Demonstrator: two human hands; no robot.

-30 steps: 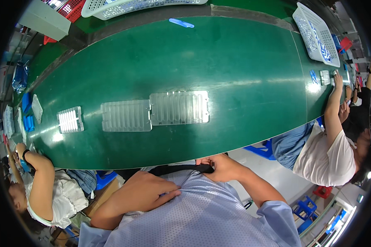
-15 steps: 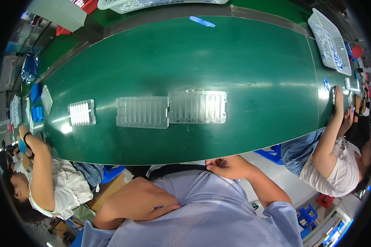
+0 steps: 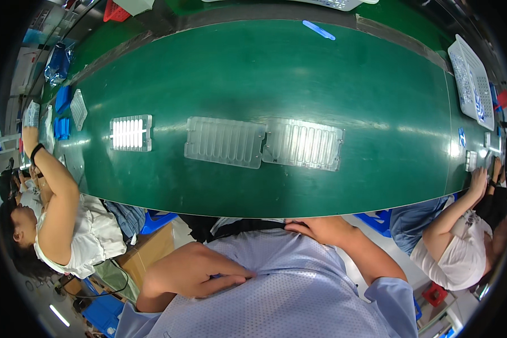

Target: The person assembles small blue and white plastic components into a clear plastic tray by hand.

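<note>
While the green table [image 3: 253, 73] spans the frame, my pale shirt [image 3: 248, 308] fills bottom centre. Above both hands, mid-frame, the left clear tray [image 3: 224, 142] and right clear tray [image 3: 303, 144] line up left to right, dipping rightward. My right hand [image 3: 321, 228], nearer them, curls below the table edge, its grip untellable; my left hand [image 3: 200, 271] pinches the shirt.

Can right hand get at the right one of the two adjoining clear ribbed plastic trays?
Probably yes: the right hand, low by the pale-blue shirt, must rise over the edge of the green table; beyond, nothing visible blocks the clear ribbed plastic tray.
</note>
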